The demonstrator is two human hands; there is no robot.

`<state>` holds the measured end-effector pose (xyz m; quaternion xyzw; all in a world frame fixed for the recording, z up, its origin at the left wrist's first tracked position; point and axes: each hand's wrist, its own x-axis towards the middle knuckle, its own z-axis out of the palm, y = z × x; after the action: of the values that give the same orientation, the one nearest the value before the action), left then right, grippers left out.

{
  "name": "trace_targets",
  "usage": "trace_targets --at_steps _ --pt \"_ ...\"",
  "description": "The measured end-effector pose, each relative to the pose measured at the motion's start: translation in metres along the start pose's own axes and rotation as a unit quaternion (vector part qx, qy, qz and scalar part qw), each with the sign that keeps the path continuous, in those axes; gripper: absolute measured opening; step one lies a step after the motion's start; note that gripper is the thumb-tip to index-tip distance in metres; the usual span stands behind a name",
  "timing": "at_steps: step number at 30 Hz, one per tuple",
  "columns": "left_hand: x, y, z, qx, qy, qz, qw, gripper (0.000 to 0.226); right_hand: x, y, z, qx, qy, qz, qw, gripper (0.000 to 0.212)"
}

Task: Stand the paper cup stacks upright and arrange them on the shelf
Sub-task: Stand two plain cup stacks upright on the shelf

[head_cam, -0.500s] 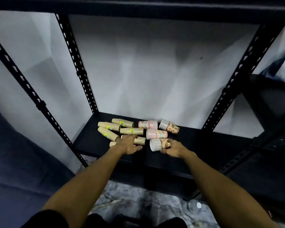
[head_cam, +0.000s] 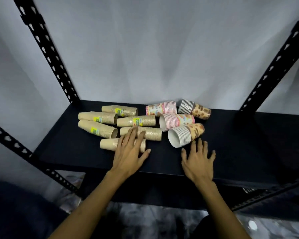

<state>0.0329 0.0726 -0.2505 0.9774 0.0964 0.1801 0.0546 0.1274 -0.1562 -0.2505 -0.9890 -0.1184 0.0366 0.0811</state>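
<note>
Several paper cup stacks lie on their sides on the black shelf (head_cam: pixel 76 152). Tan stacks with yellow labels (head_cam: pixel 97 128) fill the left side. Two pink patterned stacks (head_cam: pixel 176 120) and two brown patterned stacks (head_cam: pixel 185 136) lie on the right. My left hand (head_cam: pixel 129 152) rests flat, fingers spread, over the nearest tan stack (head_cam: pixel 109 144) and touches another tan stack behind it. My right hand (head_cam: pixel 198 159) lies spread on the shelf just in front of the nearest brown stack, holding nothing.
Black perforated uprights stand at the back left (head_cam: pixel 47 52) and back right (head_cam: pixel 273 66) of the shelf. A white sheet hangs behind. The shelf's right part (head_cam: pixel 248 144) is bare. Below the front edge lies a mottled grey floor (head_cam: pixel 145 219).
The view has moved closer and lower over the shelf. My right hand has drawn back from the brown stack and opened flat. My left hand has spread over the near tan stacks.
</note>
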Motion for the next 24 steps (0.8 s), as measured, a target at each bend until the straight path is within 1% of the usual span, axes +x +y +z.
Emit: trace_targets --at_steps 2,5,10,17,19,24 --pt "-0.001 -0.003 0.013 -0.002 0.064 0.016 0.998 0.062 0.005 0.004 0.012 -0.003 0.025 -0.003 1.0 0.068" --pt "-0.004 -0.005 0.025 0.011 0.094 0.019 0.995 0.06 0.006 0.008 0.019 0.004 0.044 -0.008 0.999 0.069" --pt "-0.005 -0.008 0.029 0.02 0.105 0.016 0.994 0.06 0.005 0.006 0.02 0.002 0.062 -0.008 0.998 0.069" --pt "-0.008 -0.008 0.026 0.008 0.105 0.02 0.994 0.055 0.002 0.009 0.019 0.018 0.067 -0.015 0.997 0.068" --pt "-0.009 -0.007 0.025 0.014 0.101 0.024 0.995 0.055 0.0 0.01 0.017 0.022 0.058 -0.019 0.998 0.067" --pt "-0.017 -0.004 0.021 0.015 0.105 0.027 0.994 0.052 -0.009 0.012 0.015 0.033 0.07 -0.04 0.996 0.062"
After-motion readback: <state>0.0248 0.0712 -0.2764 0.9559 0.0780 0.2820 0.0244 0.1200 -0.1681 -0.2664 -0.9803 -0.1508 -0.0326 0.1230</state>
